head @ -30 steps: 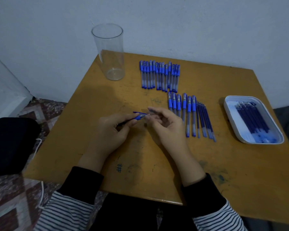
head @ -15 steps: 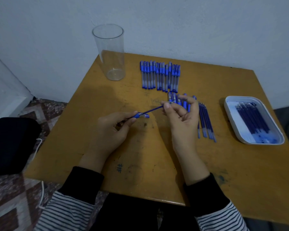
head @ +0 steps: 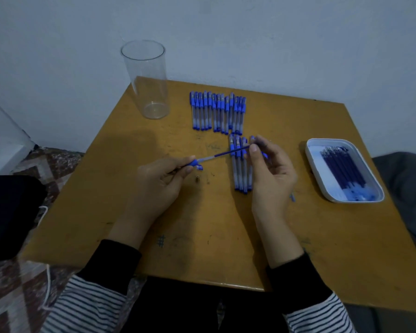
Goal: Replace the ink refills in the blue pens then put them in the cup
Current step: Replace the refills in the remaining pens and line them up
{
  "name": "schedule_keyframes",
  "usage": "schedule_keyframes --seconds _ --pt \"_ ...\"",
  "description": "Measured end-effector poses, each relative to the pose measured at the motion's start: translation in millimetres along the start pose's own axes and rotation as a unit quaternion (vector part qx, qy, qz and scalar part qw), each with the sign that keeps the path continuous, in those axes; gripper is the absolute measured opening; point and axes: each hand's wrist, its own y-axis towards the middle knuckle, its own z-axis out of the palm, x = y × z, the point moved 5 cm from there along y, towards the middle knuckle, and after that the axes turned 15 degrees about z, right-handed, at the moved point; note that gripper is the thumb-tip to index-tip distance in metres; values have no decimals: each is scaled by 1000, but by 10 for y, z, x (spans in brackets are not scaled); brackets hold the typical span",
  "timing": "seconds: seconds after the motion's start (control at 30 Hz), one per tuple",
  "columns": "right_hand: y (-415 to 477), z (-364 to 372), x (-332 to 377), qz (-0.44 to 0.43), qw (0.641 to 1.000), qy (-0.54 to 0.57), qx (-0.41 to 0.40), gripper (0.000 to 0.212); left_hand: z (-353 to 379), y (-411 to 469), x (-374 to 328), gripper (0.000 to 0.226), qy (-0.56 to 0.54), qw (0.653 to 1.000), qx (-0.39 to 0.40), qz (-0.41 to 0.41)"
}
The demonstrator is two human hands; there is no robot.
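Note:
My left hand [head: 157,182] grips a blue pen body [head: 192,163] near the table's middle. A dark blue ink refill [head: 228,153] sticks out of the pen toward the right, and my right hand [head: 270,171] pinches its far end between thumb and fingers. A small pen tip piece [head: 197,179] lies on the table just below the pen. Several blue pens [head: 217,111] lie in a row at the back, and a second row of pens [head: 240,164] lies under my right hand. The clear cup [head: 145,79] stands empty at the back left.
A white tray [head: 322,181] holding several dark blue refills [head: 344,167] sits at the right edge of the wooden table [head: 202,224]. A black bag [head: 7,212] lies on the floor to the left. The wall runs close behind the table.
My right hand has moved right and away from my left hand, drawing the refill further out of the pen body. My left hand has stayed in place.

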Motion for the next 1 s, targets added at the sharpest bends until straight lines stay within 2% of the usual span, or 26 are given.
schedule_keyframes --seconds 0.2,0.33,0.47,0.6,0.83,1.0 --pt "276 -468 203 13 997 63 -48 17 286 54 -123 17 -32 999 5 -6" --pt "506 -767 299 55 997 37 -35 19 521 122 -271 19 -47 999 5 13" --pt "654 -949 347 98 992 -86 3 29 755 174 -398 22 -65 997 31 2" --pt "735 -989 340 124 967 -217 37 31 962 232 -512 23 -56 997 51 3" --pt "750 -848 209 60 911 -407 6 27 1183 277 -591 27 -46 995 92 8" --pt "780 -825 52 52 887 -459 -8 25 1214 257 -640 27 -54 993 100 28"
